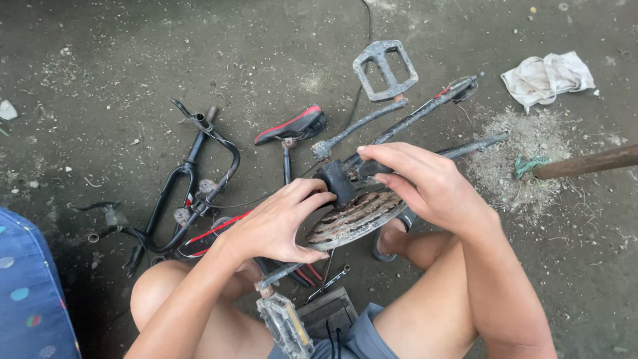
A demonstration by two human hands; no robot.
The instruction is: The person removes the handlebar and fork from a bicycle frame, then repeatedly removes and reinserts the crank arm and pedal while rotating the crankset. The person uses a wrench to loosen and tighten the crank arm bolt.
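Note:
My left hand (276,223) grips the rim of a rusty bicycle chainring (359,216) and touches the black bottom bracket shell (337,183) above it. My right hand (425,183) wraps over the top of the same shell and the dark frame tubes (425,113) that run away to the upper right. A crank arm with a grey pedal (284,324) hangs below the chainring, near my knees. A second crank arm carries another grey pedal (385,68) lying flat on the ground beyond the frame.
A black and red saddle (292,125) on its post and a black fork and handlebar assembly (189,189) lie on the dirty concrete at left. A white rag (546,76) and a brown wooden handle (585,163) are at right. Blue spotted fabric (30,292) fills the lower left corner.

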